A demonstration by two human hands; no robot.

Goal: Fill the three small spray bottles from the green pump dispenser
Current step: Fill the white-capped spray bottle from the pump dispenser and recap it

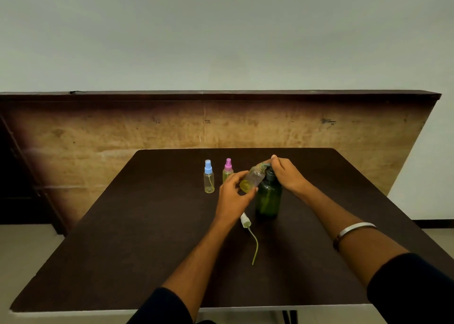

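My left hand (232, 192) is wrapped round the open spray bottle (253, 179), tilted to the spout my right hand (286, 173) presses atop the green pump dispenser (269, 198); it looks light, thin and slippery (grip mid-body, gently).

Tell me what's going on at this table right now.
A person is filling a small spray bottle. The left hand tilts an uncapped clear bottle up to the spout of the green pump dispenser, while the right hand rests on the pump head. Its white sprayer top lies on the table. The blue-capped bottle and pink-capped bottle stand behind, capped.
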